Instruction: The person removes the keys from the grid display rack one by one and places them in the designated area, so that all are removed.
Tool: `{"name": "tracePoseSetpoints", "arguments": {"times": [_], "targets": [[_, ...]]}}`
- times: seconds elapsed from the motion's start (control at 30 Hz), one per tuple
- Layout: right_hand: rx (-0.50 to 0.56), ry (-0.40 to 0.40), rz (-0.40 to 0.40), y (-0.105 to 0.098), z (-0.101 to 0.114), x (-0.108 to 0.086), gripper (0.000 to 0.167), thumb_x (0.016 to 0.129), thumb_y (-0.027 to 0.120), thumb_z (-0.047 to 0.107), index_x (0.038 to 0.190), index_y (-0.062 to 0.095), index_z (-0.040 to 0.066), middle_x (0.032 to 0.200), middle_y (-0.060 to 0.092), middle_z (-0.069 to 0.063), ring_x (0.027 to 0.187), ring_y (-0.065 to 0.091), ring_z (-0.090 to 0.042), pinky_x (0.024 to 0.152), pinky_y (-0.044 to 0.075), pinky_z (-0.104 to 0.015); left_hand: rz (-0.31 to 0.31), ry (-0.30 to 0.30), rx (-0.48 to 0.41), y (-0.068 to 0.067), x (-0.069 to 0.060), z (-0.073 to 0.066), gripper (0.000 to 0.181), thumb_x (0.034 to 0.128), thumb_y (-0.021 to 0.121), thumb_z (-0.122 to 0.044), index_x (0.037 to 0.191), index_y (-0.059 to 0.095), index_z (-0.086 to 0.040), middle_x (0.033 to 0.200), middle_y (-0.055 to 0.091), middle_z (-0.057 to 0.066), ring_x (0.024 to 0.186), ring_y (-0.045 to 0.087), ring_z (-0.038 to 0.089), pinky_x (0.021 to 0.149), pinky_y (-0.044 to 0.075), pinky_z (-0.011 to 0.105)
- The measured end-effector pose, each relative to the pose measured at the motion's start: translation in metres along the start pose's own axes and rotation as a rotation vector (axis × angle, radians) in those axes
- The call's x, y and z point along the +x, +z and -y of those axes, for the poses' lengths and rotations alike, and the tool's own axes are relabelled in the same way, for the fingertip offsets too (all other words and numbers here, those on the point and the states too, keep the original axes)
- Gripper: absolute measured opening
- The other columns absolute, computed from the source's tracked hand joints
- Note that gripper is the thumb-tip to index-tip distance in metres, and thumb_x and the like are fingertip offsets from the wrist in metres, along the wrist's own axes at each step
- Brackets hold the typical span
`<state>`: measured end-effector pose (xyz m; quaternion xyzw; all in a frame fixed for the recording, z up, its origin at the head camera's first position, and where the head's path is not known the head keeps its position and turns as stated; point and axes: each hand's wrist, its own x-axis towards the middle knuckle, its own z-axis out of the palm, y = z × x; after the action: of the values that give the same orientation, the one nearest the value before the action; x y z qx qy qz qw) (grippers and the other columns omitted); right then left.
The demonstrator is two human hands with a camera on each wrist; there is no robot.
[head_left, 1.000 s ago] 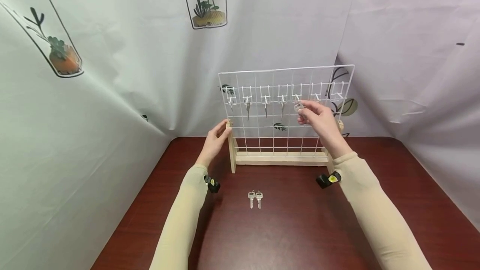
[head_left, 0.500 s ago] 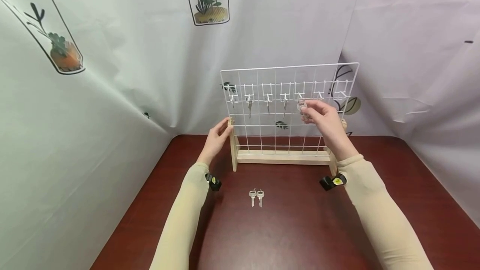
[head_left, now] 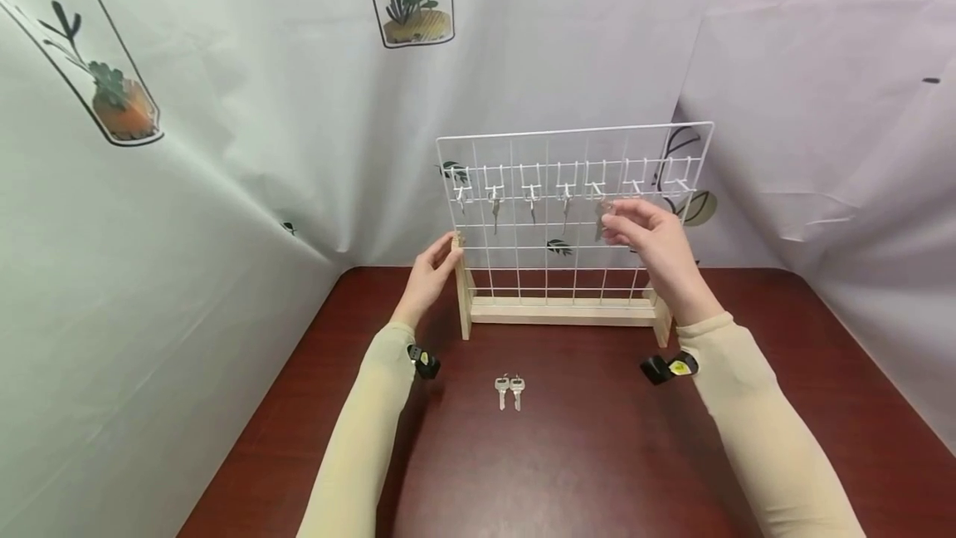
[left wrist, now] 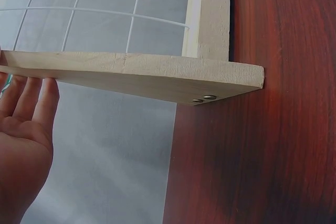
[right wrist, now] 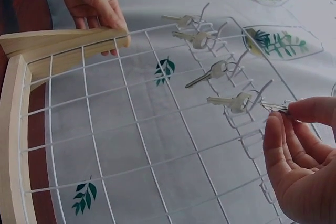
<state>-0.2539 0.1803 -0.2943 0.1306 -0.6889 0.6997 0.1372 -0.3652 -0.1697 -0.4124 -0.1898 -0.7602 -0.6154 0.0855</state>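
Observation:
A white wire grid rack (head_left: 575, 130) stands upright in a wooden frame, with a row of hooks along its upper part. A key hangs on each of the several hooks at the left, such as this silver key (right wrist: 210, 73) in the right wrist view. My right hand (head_left: 653, 243) pinches another key (right wrist: 275, 107) between thumb and fingertips, close to the fifth hook (head_left: 595, 189). Whether its ring is on that hook, I cannot tell. My left hand (head_left: 429, 276) grips the wooden side post (left wrist: 157, 72) at its top, thumb in front and fingers behind.
Two more keys (head_left: 509, 393) lie side by side on the dark red table (head_left: 568, 455), in front of the rack. To the right of my right hand's hook are two hooks without keys (head_left: 678, 186). A pale curtain (head_left: 299, 106) with printed plants hangs close behind the rack.
My right hand has shifted slightly to the right, and the key in it now shows more edge-on below the fifth hook. The left hand stays on the post. The head view has tilted a little.

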Motion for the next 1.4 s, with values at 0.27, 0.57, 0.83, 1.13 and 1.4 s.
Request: {"name": "tracePoseSetpoints", "arguments": {"times": [0.27, 0.57, 0.83, 1.13, 1.4], "targets": [[-0.031, 0.017, 0.056, 0.001, -0.006, -0.012, 0.019, 0.096, 0.069, 0.007, 0.113, 0.065, -0.002, 0.097, 0.074, 0.001, 0.079, 0.069, -0.012, 0.076, 0.057, -0.024, -0.01, 0.002, 0.01, -0.001, 0.0, -0.002, 0.052, 0.1031, 0.061, -0.025, 0.15, 0.047, -0.005, 0.146, 0.053, 0.017, 0.138, 0.048, 0.029, 0.112, 0.04, 0.041], [-0.08, 0.046, 0.088, 0.002, -0.023, -0.024, 0.022, 0.096, 0.069, 0.009, 0.118, 0.068, 0.009, 0.091, 0.074, 0.005, 0.078, 0.069, -0.011, 0.076, 0.059, -0.027, -0.031, 0.029, 0.02, 0.0, -0.001, 0.0, 0.05, 0.1029, 0.062, -0.024, 0.147, 0.05, -0.004, 0.145, 0.053, 0.019, 0.136, 0.049, 0.031, 0.11, 0.042, 0.042], [-0.103, 0.108, 0.13, 0.006, -0.042, -0.034, 0.037, 0.097, 0.067, 0.007, 0.127, 0.057, -0.011, 0.09, 0.074, 0.003, 0.08, 0.072, -0.01, 0.079, 0.059, -0.027, -0.031, 0.018, 0.018, 0.0, -0.003, 0.0, 0.052, 0.1028, 0.062, -0.026, 0.149, 0.049, -0.004, 0.148, 0.051, 0.018, 0.137, 0.048, 0.031, 0.11, 0.042, 0.042], [-0.111, 0.144, 0.2, 0.009, -0.068, -0.046, 0.034, 0.095, 0.067, 0.003, 0.122, 0.058, -0.015, 0.095, 0.073, -0.01, 0.081, 0.072, -0.011, 0.078, 0.06, -0.03, -0.03, 0.01, 0.014, 0.001, -0.003, 0.002, 0.052, 0.1028, 0.062, -0.024, 0.148, 0.049, -0.003, 0.148, 0.05, 0.019, 0.137, 0.048, 0.03, 0.111, 0.041, 0.042], [-0.097, 0.193, 0.265, 0.017, -0.092, -0.06, 0.03, 0.096, 0.064, -0.001, 0.122, 0.057, -0.016, 0.097, 0.072, -0.02, 0.083, 0.073, -0.017, 0.079, 0.061, -0.04, -0.025, 0.01, 0.015, 0.003, -0.002, -0.001, 0.052, 0.1031, 0.061, -0.027, 0.149, 0.048, -0.005, 0.149, 0.05, 0.018, 0.138, 0.048, 0.03, 0.111, 0.041, 0.043]]}}
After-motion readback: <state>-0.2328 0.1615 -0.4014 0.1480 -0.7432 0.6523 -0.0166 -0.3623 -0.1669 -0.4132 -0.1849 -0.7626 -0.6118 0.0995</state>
